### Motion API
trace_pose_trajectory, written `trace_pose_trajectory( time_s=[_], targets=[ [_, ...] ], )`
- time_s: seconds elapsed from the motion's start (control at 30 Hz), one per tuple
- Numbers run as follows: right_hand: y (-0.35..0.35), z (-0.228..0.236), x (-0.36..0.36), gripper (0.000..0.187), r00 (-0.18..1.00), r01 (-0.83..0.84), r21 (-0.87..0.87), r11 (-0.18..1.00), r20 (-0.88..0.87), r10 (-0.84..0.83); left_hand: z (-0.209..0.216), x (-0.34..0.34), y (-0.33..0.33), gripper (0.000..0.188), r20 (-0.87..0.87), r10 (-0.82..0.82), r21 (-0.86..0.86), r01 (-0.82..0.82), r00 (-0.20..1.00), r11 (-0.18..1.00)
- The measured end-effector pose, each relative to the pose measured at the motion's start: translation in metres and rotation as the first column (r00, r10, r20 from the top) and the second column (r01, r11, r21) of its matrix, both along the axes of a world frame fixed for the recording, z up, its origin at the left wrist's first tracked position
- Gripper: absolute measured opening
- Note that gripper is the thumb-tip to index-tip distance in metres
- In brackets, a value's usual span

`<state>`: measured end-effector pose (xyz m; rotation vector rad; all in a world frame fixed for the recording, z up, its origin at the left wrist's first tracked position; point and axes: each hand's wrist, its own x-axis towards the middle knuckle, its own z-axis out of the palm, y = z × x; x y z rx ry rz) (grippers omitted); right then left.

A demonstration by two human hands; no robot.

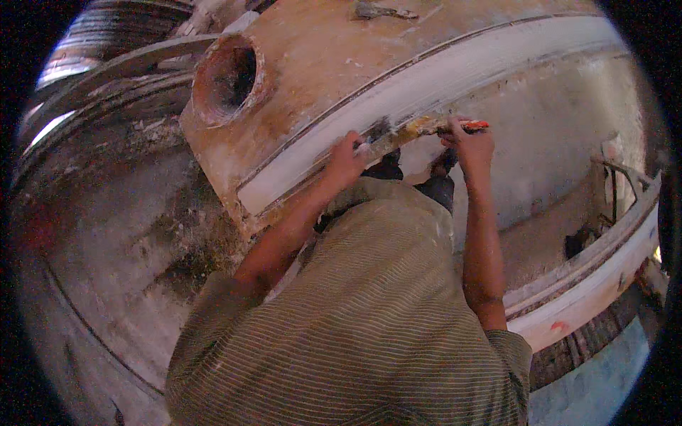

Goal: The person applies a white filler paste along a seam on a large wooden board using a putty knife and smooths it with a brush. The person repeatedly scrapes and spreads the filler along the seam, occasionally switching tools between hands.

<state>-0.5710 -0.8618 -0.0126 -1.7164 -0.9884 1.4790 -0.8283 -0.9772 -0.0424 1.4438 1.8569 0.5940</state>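
Observation:
A long white strip (398, 86) lies along the near edge of a worn brown tabletop (320, 50), running from lower left to upper right. My right hand (470, 147) is closed round a paintbrush (477, 126) with a red-orange handle end. The brush points left, and its yellowish head is close to the strip's near edge. My left hand (344, 162) is at the same edge, left of the brush, with its fingers curled. A small pale bit shows at its fingertips, too blurred to name. Between the hands, a dark patch (380, 129) marks the edge.
A round, hollow, pipe-like form (226, 79) stands on the tabletop's left end. A small flat tool (382, 11) lies at the far side. Another long pale moulding (590, 284) curves along the right, near a metal frame (619, 186). The floor (121, 234) is stained.

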Motion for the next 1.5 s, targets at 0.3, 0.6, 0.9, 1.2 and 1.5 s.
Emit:
trace_pose_trajectory(
  time_s=[0.3, 0.6, 0.9, 1.2, 1.5],
  targets=[
    [0.031, -0.02, 0.031, 0.024, 0.99, -0.105, 0.004, 0.994, -0.099, 0.105, -0.003, -0.008, -0.004, 0.039, 0.16, -0.028, -0.092, 0.043, 0.987, 0.995],
    [0.077, -0.016, 0.077, 0.028, 0.997, -0.013, -0.032, 0.999, -0.073, 0.01, 0.019, 0.115, 0.128, 0.033, -0.02, -0.089, -0.195, 0.084, 0.996, 0.977],
    [0.096, -0.031, 0.122, 0.026, 0.991, 0.132, 0.008, 0.991, -0.026, -0.131, 0.031, 0.099, 0.139, 0.029, 0.001, -0.179, -0.243, 0.174, 0.984, 0.954],
    [0.094, -0.018, 0.13, 0.022, 0.984, 0.15, 0.073, 0.986, -0.107, -0.142, 0.01, 0.117, 0.195, 0.034, -0.14, -0.451, -0.098, 0.44, 0.882, 0.892],
    [0.057, -0.011, 0.129, 0.021, 0.996, 0.088, 0.104, 0.991, 0.015, -0.091, 0.022, 0.009, 0.034, 0.039, -0.271, -0.421, -0.03, 0.43, 0.865, 0.902]
  ],
)
